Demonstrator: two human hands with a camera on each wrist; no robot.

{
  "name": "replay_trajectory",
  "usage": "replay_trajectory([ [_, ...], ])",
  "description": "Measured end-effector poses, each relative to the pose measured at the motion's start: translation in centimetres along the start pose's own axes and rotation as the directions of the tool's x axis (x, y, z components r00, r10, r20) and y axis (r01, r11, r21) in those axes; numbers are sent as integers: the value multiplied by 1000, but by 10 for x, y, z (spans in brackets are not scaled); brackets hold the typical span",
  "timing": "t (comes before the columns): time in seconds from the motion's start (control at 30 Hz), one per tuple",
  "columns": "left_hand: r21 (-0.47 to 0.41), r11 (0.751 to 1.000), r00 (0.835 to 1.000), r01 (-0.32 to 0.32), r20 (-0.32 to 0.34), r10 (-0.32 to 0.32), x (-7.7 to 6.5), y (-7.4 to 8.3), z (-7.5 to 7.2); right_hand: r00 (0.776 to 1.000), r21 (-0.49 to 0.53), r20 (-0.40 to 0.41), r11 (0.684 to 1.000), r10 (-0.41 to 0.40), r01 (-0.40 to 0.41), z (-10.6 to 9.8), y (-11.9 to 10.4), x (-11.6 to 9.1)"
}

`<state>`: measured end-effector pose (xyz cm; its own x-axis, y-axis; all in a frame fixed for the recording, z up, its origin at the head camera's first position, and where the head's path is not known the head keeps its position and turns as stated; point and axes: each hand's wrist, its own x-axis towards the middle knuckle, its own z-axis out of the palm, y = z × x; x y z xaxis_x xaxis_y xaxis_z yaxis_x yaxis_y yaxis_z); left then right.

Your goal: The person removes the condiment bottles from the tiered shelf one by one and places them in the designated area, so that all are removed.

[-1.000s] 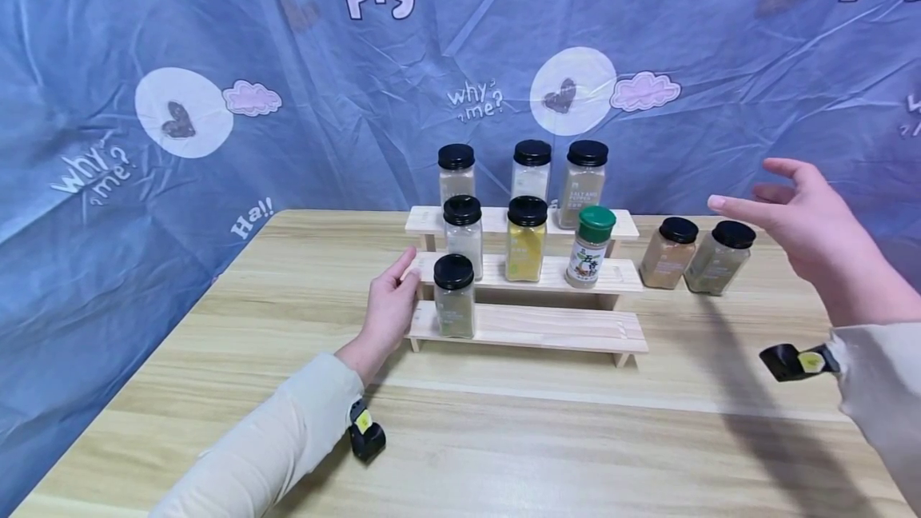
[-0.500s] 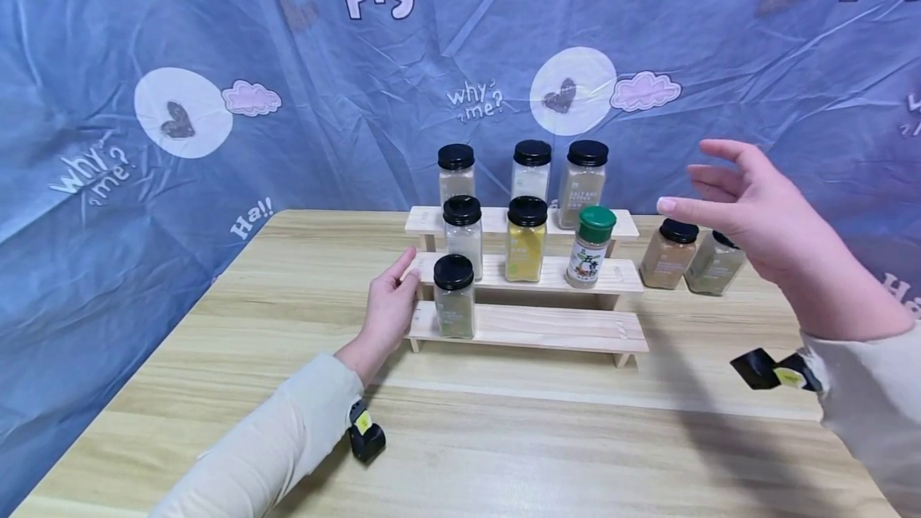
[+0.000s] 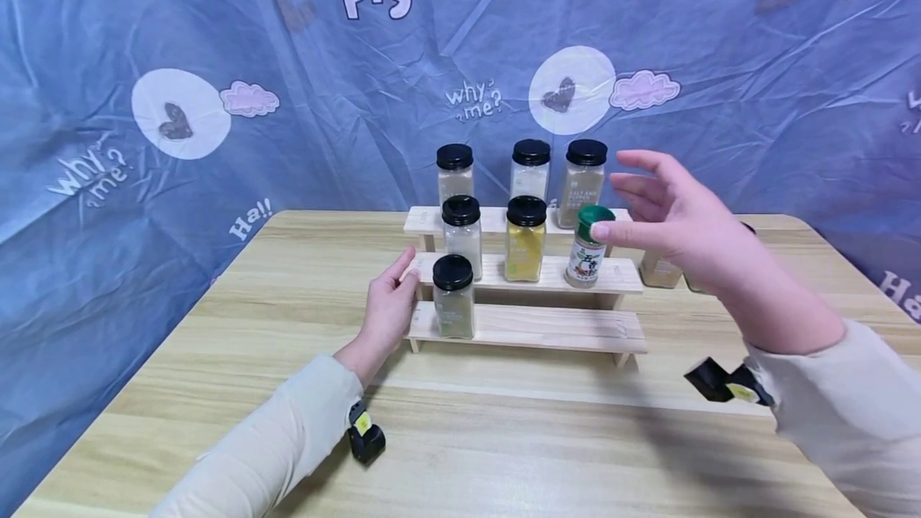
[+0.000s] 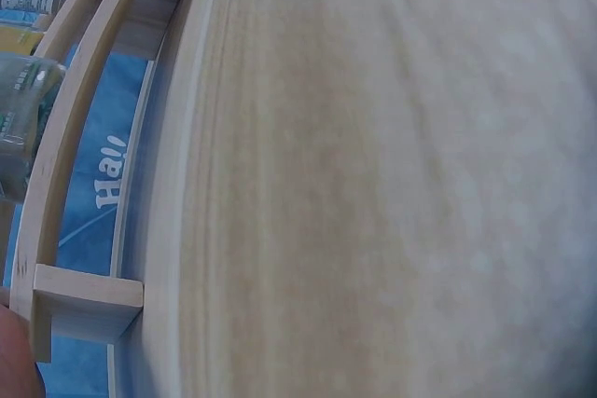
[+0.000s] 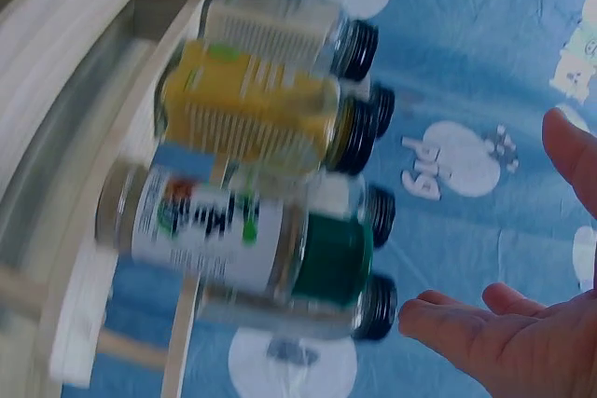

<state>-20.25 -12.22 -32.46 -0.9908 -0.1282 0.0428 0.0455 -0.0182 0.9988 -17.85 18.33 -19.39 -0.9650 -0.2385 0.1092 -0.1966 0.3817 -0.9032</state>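
Note:
A three-step wooden rack (image 3: 532,324) carries several spice jars. On its left end rests my left hand (image 3: 388,306), index finger and thumb straight; its other fingers are hidden. My right hand (image 3: 691,234) is raised at the right end, fingers and thumb spread apart and holding nothing. In the head view its thumb overlaps the green lid of a small spice shaker (image 3: 584,260) on the middle step; in the right wrist view the hand (image 5: 522,342) is beyond the lids. Beside that shaker stands a yellow spice jar (image 3: 525,242), and a salt and pepper jar (image 3: 581,190) stands behind.
On the bottom step's left stands a black-lidded jar (image 3: 454,302). Two more jars stand on the table right of the rack, partly covered by my right hand; one is an orange-brown jar (image 3: 659,270). A blue printed cloth (image 3: 345,102) hangs behind the table (image 3: 288,390).
My right hand has moved left, from beyond the two table jars to beside the green-lidded shaker. My left hand has stayed on the rack's end, and the jars stand where they were.

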Motion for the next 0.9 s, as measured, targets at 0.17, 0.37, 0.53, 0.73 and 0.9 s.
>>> replay_trajectory([
  [0.17,-1,1000,1000,5,0,-5,0,-1,0,997,81,58,995,-55,50,18,-5,-2],
  [0.37,-19,1000,1000,10,-1,-10,-3,1,-1,986,130,133,988,-97,80,39,-5,-3],
  [0.53,-42,999,1000,22,1,-22,6,-10,-5,980,157,166,984,-106,80,56,-1,-2],
  [0.73,-38,999,1000,6,-5,-6,16,-25,-7,971,223,203,972,-124,78,76,8,2],
  [0.9,-32,999,1000,-15,-12,14,17,-26,-5,968,218,214,972,-133,85,92,13,5],
])
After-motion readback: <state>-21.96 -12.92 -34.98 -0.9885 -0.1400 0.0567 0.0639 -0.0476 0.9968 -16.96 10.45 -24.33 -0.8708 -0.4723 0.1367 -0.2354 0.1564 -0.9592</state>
